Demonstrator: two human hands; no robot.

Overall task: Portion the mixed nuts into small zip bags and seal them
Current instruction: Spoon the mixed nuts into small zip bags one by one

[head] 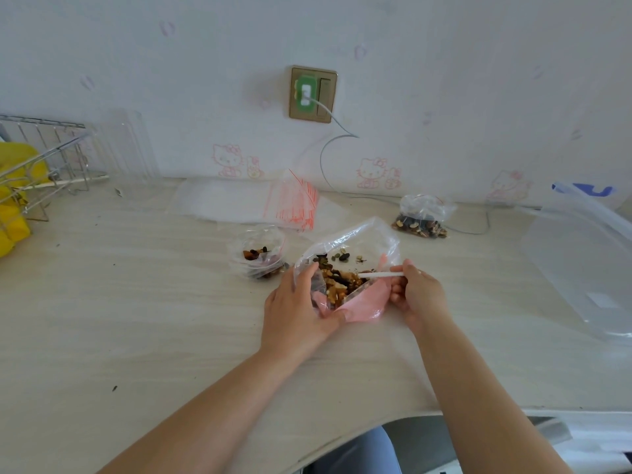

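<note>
Both hands [297,299] hold crinkled clear bag [362,241] of nuts [338,285].

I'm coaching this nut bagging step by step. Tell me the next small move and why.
Probably lift a scoop of nuts out of the big bag and tip it into the open small bag to its left. The right hand holds a white spoon handle dug into the nuts, the left hand holds the big bag's mouth open, and the small bag looks only partly filled, unlike the fuller bag behind.
</note>
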